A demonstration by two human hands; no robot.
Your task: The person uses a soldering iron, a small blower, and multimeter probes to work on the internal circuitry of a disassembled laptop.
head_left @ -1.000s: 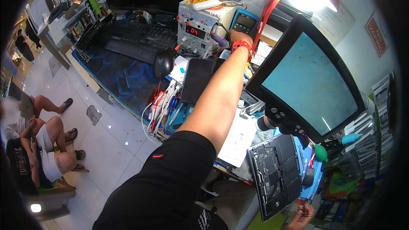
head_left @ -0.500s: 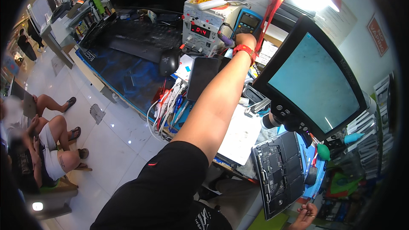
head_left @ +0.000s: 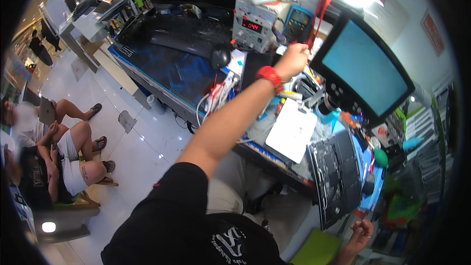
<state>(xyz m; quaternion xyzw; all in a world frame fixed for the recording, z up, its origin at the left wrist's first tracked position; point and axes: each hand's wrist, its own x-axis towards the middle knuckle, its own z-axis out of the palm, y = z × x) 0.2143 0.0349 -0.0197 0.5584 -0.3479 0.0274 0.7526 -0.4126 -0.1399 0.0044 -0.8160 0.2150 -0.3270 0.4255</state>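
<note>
Currently | black-framed rectangular monitor [head_left: 365, 71], lit pale blue, tilts | uncovered dark laptop base [head_left: 336, 176] lies below it in view | left hand [head_left: 294, 59]: curled near monitor, grasp unclear | right hand [head_left: 359, 235]: fingers bent near laptop base, grasp unclear

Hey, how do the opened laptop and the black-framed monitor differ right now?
The opened laptop lies low and nearly flat, while the black-framed monitor stands raised and tilted. The laptop has its internal parts bare, but the monitor's casing is closed. The laptop's exposed side is dark, whereas the monitor's face glows pale blue-green. Both are roughly rectangular.
</note>
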